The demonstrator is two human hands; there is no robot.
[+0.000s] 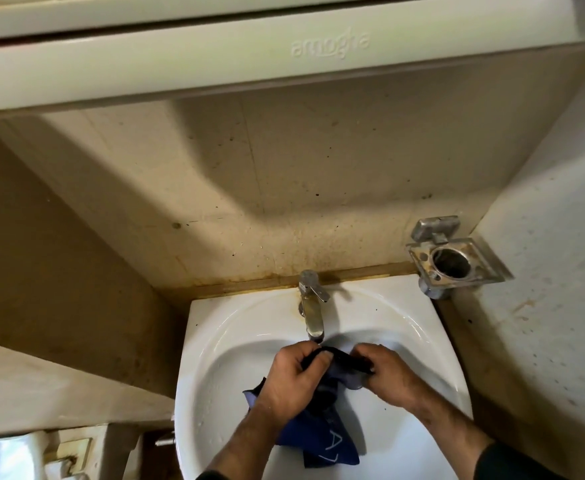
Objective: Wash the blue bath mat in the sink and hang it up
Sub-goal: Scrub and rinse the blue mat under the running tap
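The blue bath mat (pixel 322 434), with a black edge and white lettering, hangs crumpled over the white sink (pixel 214 341). My left hand (pixel 292 379) grips its upper black edge, thumb on top. My right hand (pixel 386 370) grips the same edge a little to the right. Both hands sit just below the spout of the metal tap (pixel 312 306). The mat's lower part drapes between my forearms toward the sink's front. No water stream shows at the spout.
A metal tumbler holder (pixel 453 261) juts from the wall right of the sink. A white cabinet (pixel 284 53) overhangs above. Stained beige walls close in on both sides. A white fixture (pixel 10 455) sits at lower left.
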